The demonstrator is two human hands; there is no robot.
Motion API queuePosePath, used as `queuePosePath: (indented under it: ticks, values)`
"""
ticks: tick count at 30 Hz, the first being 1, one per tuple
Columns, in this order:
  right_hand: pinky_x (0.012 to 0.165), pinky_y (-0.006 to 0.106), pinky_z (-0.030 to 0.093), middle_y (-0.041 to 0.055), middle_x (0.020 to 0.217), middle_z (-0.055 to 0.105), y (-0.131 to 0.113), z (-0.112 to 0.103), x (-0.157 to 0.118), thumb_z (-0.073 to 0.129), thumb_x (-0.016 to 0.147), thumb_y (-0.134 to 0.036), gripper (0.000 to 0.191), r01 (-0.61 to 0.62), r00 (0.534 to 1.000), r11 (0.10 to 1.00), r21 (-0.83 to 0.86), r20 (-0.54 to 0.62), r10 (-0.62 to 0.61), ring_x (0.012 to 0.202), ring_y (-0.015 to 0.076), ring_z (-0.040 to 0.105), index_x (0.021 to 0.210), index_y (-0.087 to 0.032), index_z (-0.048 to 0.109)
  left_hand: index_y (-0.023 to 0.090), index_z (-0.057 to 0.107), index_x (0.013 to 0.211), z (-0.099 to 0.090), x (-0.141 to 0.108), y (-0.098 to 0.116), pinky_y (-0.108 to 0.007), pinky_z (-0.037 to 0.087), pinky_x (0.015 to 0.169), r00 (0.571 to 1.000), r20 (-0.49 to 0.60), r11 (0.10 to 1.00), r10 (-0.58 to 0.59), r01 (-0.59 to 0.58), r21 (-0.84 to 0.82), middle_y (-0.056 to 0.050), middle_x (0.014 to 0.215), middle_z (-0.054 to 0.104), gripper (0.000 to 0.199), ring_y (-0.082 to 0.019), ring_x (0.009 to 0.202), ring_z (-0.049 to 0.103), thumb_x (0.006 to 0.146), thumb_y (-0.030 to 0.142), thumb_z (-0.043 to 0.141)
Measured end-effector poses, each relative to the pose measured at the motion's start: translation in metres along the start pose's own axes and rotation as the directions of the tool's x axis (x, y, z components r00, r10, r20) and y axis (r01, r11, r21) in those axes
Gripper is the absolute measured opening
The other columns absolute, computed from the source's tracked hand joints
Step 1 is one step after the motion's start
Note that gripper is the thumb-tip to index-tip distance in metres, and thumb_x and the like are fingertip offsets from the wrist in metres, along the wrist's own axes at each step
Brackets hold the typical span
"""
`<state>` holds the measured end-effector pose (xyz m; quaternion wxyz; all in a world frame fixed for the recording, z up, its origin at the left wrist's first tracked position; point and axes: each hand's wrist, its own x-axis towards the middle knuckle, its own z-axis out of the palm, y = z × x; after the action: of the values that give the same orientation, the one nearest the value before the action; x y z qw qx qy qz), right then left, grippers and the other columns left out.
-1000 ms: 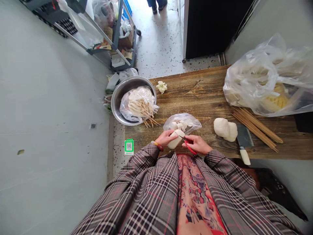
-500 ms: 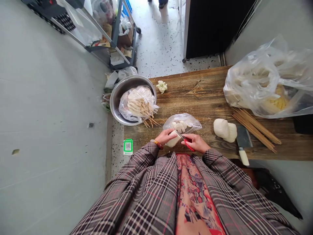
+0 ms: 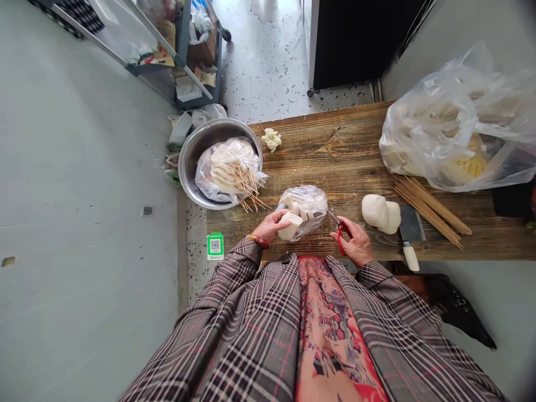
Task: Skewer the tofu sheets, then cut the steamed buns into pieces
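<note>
My left hand (image 3: 271, 225) is closed on a thick white block of food (image 3: 290, 226), perhaps a piece of radish or rice cake; its exact kind I cannot tell. Just behind the block lies a clear plastic bag (image 3: 316, 200) with pale cut pieces (image 3: 302, 210) in it. My right hand (image 3: 354, 241) grips red-handled scissors (image 3: 340, 234), their blades pointing up and left beside the bag's right edge, apart from the block. Two more white blocks (image 3: 382, 213) sit touching each other to the right of my right hand.
A cleaver (image 3: 411, 229) and wooden skewers (image 3: 427, 209) lie on the right of the wooden table (image 3: 318, 151), before a large plastic bag (image 3: 444, 128). At left, a metal bowl (image 3: 184, 167) holds bagged skewered food (image 3: 230, 170). A small pale floret (image 3: 271, 139) lies near the back edge.
The scissors have moved right, away from the white block, with my right hand. My left hand has turned the block so its flat end shows. The view has shifted slightly.
</note>
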<state>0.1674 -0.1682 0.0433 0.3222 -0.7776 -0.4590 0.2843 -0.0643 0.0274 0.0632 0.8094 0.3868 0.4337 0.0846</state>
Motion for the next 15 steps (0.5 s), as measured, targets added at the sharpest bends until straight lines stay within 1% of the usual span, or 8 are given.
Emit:
queuePosePath:
  ticks: [2,4,5,6,8,10,12,15]
  values:
    - [0.095,0.042,0.050,0.0111,0.098,0.072,0.014,0.001,-0.004,0.060,0.088,-0.049,0.054,-0.093,0.995,0.992,-0.087,-0.034,0.091,0.095,0.0275,0.066,0.130,-0.016,0.059,0.014,0.068,0.111,0.003,-0.003,0.003,-0.031,0.047,0.086,1.000,0.017,0.999,0.000,0.000,-0.036,-0.009,0.104,0.071,0.064,-0.020,0.093,0.065,0.057,0.039,0.091]
    - [0.096,0.044,0.048,0.0129,0.103,0.072,0.025,0.005,-0.002,0.059,0.088,-0.043,0.055,-0.179,0.984,0.969,-0.172,-0.016,0.179,0.100,0.0300,0.066,0.134,-0.013,0.055,0.015,0.068,0.111,0.008,-0.005,0.006,-0.031,0.047,0.086,0.999,0.039,0.998,0.000,0.003,-0.069,-0.009,0.105,0.071,0.063,-0.020,0.094,0.065,0.057,0.037,0.092]
    - [0.097,0.045,0.048,0.0147,0.108,0.072,0.029,0.008,0.001,0.059,0.088,-0.040,0.058,-0.199,0.979,0.955,-0.218,0.008,0.206,0.104,0.0312,0.065,0.138,-0.012,0.051,0.015,0.068,0.111,0.010,-0.006,0.007,-0.031,0.047,0.087,0.999,0.049,0.996,-0.002,0.006,-0.084,-0.010,0.106,0.071,0.063,-0.020,0.095,0.065,0.057,0.036,0.092]
    - [0.098,0.045,0.047,0.0171,0.114,0.070,0.031,0.010,0.005,0.058,0.088,-0.037,0.061,-0.201,0.975,0.942,-0.270,0.042,0.220,0.108,0.0322,0.064,0.142,-0.011,0.047,0.014,0.068,0.112,0.013,-0.006,0.008,-0.031,0.047,0.088,0.998,0.057,0.995,-0.006,0.011,-0.095,-0.010,0.107,0.071,0.064,-0.020,0.096,0.065,0.057,0.036,0.092]
    - [0.099,0.044,0.046,0.0219,0.125,0.065,0.033,0.015,0.015,0.057,0.089,-0.032,0.065,-0.159,0.965,0.911,-0.381,0.135,0.225,0.114,0.0332,0.061,0.148,-0.008,0.040,0.014,0.067,0.114,0.018,-0.006,0.008,-0.032,0.047,0.089,0.998,0.059,0.994,-0.010,0.016,-0.105,-0.012,0.111,0.070,0.066,-0.022,0.099,0.065,0.057,0.039,0.092]
    - [0.098,0.041,0.046,0.0240,0.130,0.062,0.032,0.019,0.023,0.053,0.092,-0.027,0.064,-0.112,0.950,0.879,-0.463,0.208,0.231,0.114,0.0322,0.062,0.150,-0.006,0.037,0.014,0.067,0.115,0.022,-0.006,0.007,-0.033,0.047,0.090,0.999,0.039,0.995,-0.009,0.013,-0.097,-0.013,0.114,0.069,0.067,-0.023,0.101,0.065,0.059,0.043,0.090]
    - [0.094,0.038,0.047,0.0222,0.127,0.065,0.032,0.021,0.029,0.049,0.093,-0.022,0.060,-0.089,0.942,0.863,-0.497,0.241,0.236,0.111,0.0294,0.064,0.150,-0.008,0.039,0.014,0.066,0.114,0.024,-0.005,0.005,-0.034,0.048,0.089,1.000,0.013,0.997,-0.009,0.010,-0.078,-0.013,0.114,0.069,0.067,-0.023,0.100,0.065,0.060,0.046,0.089]
    - [0.086,0.034,0.049,0.0161,0.116,0.071,0.032,0.018,0.032,0.046,0.093,-0.018,0.053,-0.066,0.940,0.856,-0.512,0.255,0.225,0.100,0.0253,0.067,0.146,-0.017,0.048,0.013,0.066,0.114,0.022,-0.002,-0.001,-0.032,0.048,0.085,1.000,-0.025,1.000,-0.007,0.007,-0.009,-0.013,0.111,0.070,0.069,-0.021,0.094,0.066,0.060,0.051,0.087]
